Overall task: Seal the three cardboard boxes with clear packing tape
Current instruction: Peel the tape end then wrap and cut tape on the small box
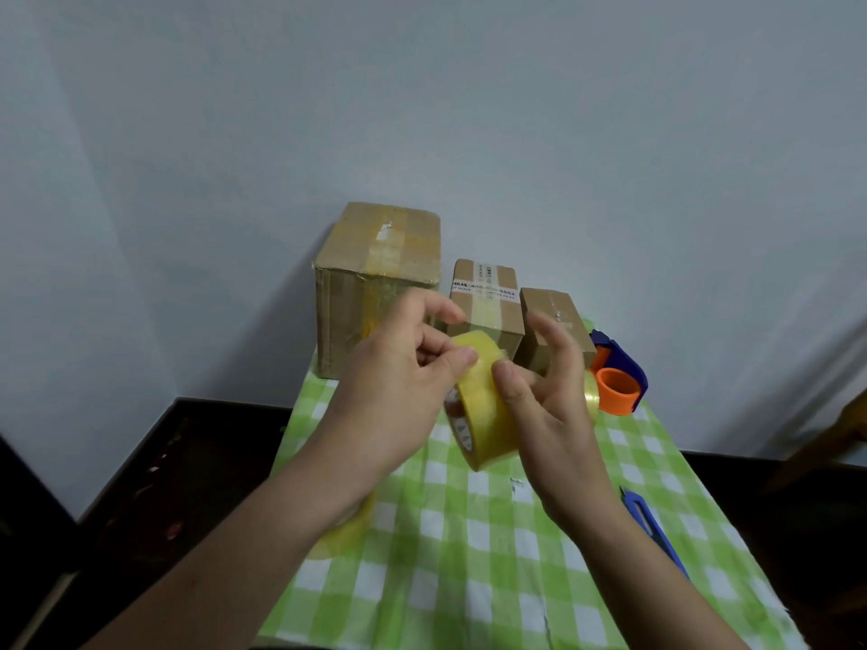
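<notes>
Three cardboard boxes stand in a row at the far end of the table: a large box [375, 274] on the left, a medium box [485, 304] with a white label in the middle, a small box [553, 326] on the right. All carry strips of tape on top. Above the cloth in front of them I hold a roll of clear yellowish packing tape [478, 405]. My left hand [403, 387] grips its left side, thumb on the top of the roll. My right hand [544, 405] holds the right side, thumb pressed on the tape surface.
A green-and-white checked cloth [469, 555] covers the table. A blue and orange tape dispenser [619, 372] sits right of the small box. A blue utility knife [652, 527] lies at the cloth's right edge. Another clear tape roll [347, 532] rests under my left forearm. A wall stands close behind.
</notes>
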